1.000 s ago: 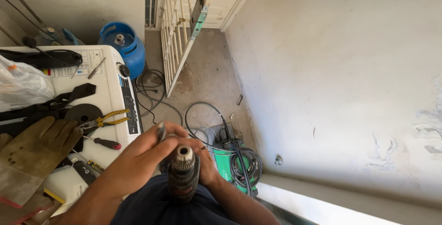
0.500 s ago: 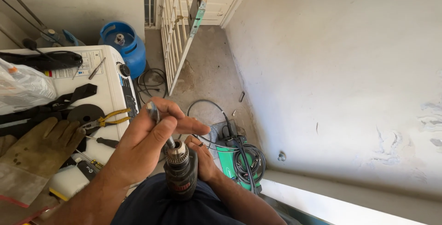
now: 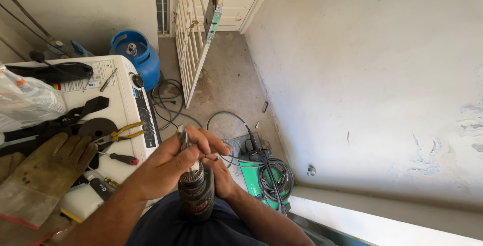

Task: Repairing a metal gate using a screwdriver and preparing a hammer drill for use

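Low in the middle of the view, over the person's lap, a dark power drill (image 3: pixel 197 195) stands with its chuck pointing up toward the camera. A drill bit (image 3: pixel 181 136) rises from the chuck, tilted a little to the left. The left hand (image 3: pixel 168 165) wraps around the chuck and the bit, fingers curled across the front and the thumb alongside the bit, whose tip shows above the knuckles. The right hand (image 3: pixel 220 175) lies just right of the drill body, mostly hidden behind it and the left fingers; whether it closes on the drill cannot be told.

To the left stands a white washing machine (image 3: pixel 126 95) used as a bench. Near its front edge lie yellow-handled pliers (image 3: pixel 119 135) and a red-handled screwdriver (image 3: pixel 121 158), with tan work gloves (image 3: pixel 45 168) toward its left side. Beyond its far corner sits a blue gas cylinder (image 3: pixel 138 55). On the floor just right of the hands rests a green box (image 3: pixel 261 183) with a coiled black cable (image 3: pixel 274 173) on top.
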